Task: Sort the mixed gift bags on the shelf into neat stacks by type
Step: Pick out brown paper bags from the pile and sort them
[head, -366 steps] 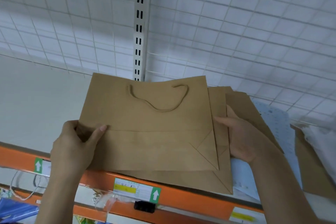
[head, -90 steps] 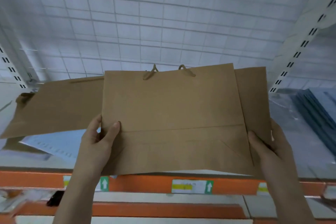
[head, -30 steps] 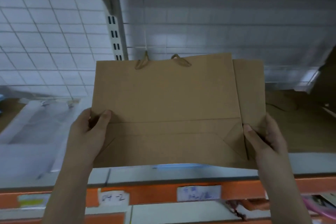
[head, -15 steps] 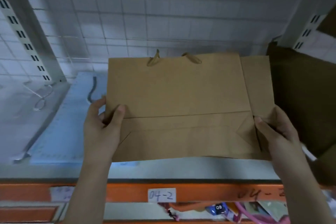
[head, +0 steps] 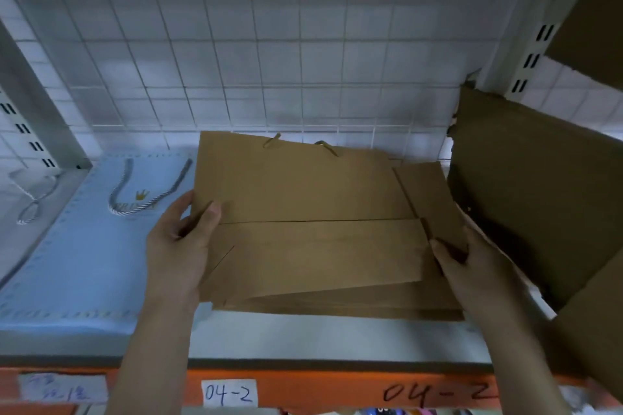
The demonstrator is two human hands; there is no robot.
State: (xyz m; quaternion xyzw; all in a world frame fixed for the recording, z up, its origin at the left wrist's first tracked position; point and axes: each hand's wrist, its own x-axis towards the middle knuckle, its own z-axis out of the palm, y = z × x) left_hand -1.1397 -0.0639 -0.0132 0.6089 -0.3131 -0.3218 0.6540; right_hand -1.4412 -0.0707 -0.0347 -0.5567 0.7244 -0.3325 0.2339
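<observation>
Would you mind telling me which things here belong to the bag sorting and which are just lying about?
Part of the job:
brown paper bags, held by the left hand and right hand
light blue gift bags

Lying about:
cardboard box
shelf label

Two bare forearms and hands, no sleeves, rings or watch.

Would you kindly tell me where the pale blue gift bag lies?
In the head view, the pale blue gift bag lies flat on the shelf's left side, beside the brown paper bags held by both hands.
</observation>
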